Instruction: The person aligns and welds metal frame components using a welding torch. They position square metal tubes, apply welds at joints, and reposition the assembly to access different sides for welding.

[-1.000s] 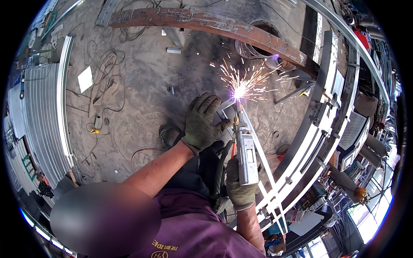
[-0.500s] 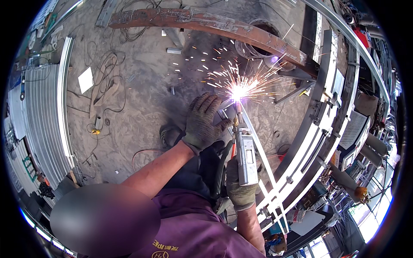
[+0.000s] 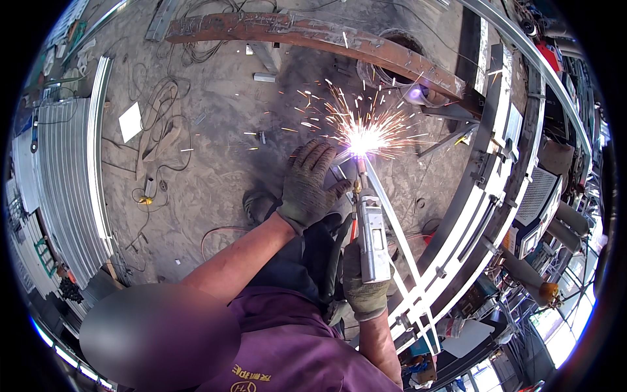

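My right hand (image 3: 364, 287), in a dark glove, is closed around a silver welding gun (image 3: 374, 238). Its nozzle points away from me into a bright white arc (image 3: 361, 145) that throws orange sparks. The arc burns at the far end of a thin, pale metal bar (image 3: 392, 219), and glare hides the joint. To the left of the gun is my gloved left hand (image 3: 308, 188), fingers stretched out and thumb apart. Its fingertips lie close to a short metal piece (image 3: 342, 157) beside the arc; whether they touch it, I cannot tell.
A rusty steel beam (image 3: 313, 38) crosses the far side, with a round bucket-like container (image 3: 373, 73) under it. Long steel rails (image 3: 480, 196) curve along the right. Corrugated metal sheets (image 3: 68, 189) are stacked at left. Cables (image 3: 173, 124) and a white plate (image 3: 130, 122) lie on the floor.
The sparks have shifted in pattern, some flying farther left, and the glare looks slightly larger. Both hands and the welding gun hold nearly the same place.
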{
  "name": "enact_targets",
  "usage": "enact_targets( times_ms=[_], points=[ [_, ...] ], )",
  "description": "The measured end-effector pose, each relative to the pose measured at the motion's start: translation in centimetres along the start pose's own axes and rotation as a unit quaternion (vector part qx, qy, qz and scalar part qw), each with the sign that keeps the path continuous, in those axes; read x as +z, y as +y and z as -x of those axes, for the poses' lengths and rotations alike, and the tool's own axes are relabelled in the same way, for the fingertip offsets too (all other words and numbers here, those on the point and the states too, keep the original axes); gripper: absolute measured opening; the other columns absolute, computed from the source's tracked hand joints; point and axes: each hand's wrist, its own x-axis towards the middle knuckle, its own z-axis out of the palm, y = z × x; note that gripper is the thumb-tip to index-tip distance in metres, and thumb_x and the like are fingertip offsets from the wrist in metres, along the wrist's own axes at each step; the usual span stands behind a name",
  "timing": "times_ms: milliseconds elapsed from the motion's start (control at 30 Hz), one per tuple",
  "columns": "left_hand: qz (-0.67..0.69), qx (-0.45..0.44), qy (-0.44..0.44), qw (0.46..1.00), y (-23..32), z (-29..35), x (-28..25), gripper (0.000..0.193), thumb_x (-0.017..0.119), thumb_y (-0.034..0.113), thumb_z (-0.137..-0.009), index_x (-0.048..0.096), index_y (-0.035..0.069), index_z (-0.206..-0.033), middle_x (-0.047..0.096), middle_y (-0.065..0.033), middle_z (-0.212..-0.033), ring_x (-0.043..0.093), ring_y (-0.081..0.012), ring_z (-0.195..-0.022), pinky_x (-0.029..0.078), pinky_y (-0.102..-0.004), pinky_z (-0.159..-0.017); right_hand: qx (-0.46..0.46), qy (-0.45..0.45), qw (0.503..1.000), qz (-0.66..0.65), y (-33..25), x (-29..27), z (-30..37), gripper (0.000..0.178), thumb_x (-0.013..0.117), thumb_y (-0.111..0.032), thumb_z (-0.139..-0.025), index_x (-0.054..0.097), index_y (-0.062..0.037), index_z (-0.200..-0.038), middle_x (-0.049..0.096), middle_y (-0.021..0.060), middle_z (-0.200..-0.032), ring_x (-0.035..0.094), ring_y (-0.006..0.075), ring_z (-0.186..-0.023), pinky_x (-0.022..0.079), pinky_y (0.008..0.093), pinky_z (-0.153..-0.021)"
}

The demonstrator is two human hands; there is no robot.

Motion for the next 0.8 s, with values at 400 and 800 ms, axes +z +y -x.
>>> enact_targets(
  times_ms=[400,800],
  points=[
    [-0.022,0.009,0.008,1.0,0.0,0.24,-0.27,0.076,0.086,0.049,-0.092,0.066,0.002,-0.148,0.067,-0.0188,-0.149,0.058,-0.0406,-0.144,0.041,-0.0546,-0.127,-0.004,0.001,1.0,-0.001,-0.19,0.25,0.47,0.033,0.08,-0.019,-0.099,0.076,-0.0033,-0.129,0.08,0.0174,-0.109,0.078,0.0408,-0.093,0.06,0.0509,-0.083],
    [-0.023,0.002,0.003,1.0,-0.23,0.71,-0.29,0.076,0.088,0.047,-0.09,0.066,0.0,-0.146,0.065,-0.0199,-0.15,0.056,-0.0396,-0.147,0.039,-0.0545,-0.128,-0.008,0.029,0.999,-0.018,-0.51,0.86,0.82,0.029,0.079,-0.019,-0.1,0.077,-0.0037,-0.124,0.079,0.0181,-0.107,0.078,0.0397,-0.088,0.061,0.0467,-0.075]
  ],
)
